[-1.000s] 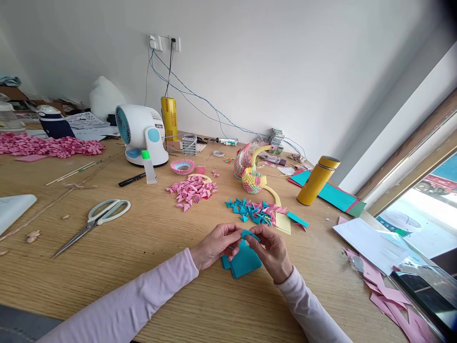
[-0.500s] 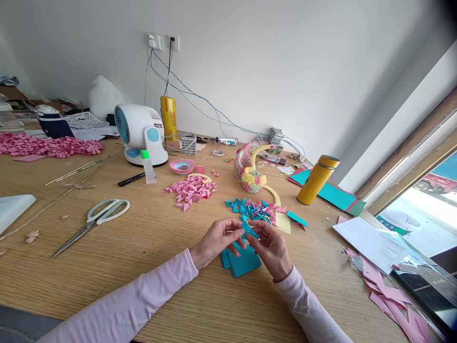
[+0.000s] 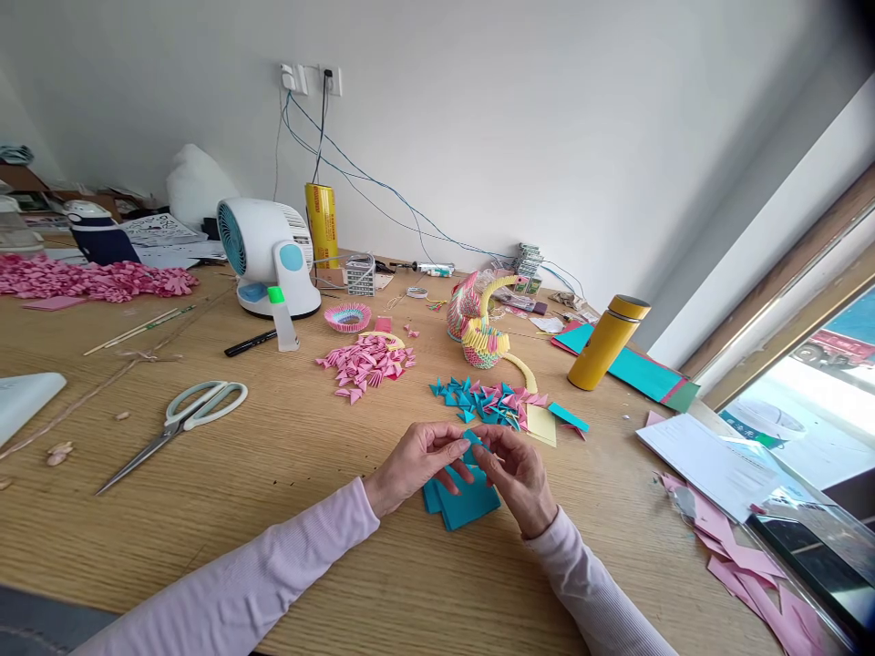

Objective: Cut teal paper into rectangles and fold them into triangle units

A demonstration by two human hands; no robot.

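My left hand (image 3: 414, 465) and my right hand (image 3: 519, 474) meet over the wooden table (image 3: 287, 510), both pinching a small folded teal paper piece (image 3: 473, 445) between their fingertips. Directly under the hands lies a small stack of teal paper rectangles (image 3: 461, 501). Just beyond the hands sits a heap of folded teal and pink triangles (image 3: 488, 403), with a pale yellow paper slip (image 3: 541, 425) at its right. Both sleeves are light pink.
Scissors (image 3: 181, 421) lie at left. A pink triangle pile (image 3: 365, 362), a small paper bowl (image 3: 348, 317), a modular paper figure (image 3: 478, 323), a white fan (image 3: 263, 255), a glue bottle (image 3: 282, 319) and a yellow flask (image 3: 605, 344) stand farther back. Papers and pink scraps (image 3: 738, 538) crowd the right edge.
The hands have stayed in place over the teal stack; the fingers have worked the small teal piece, which now sits lower between the fingertips.
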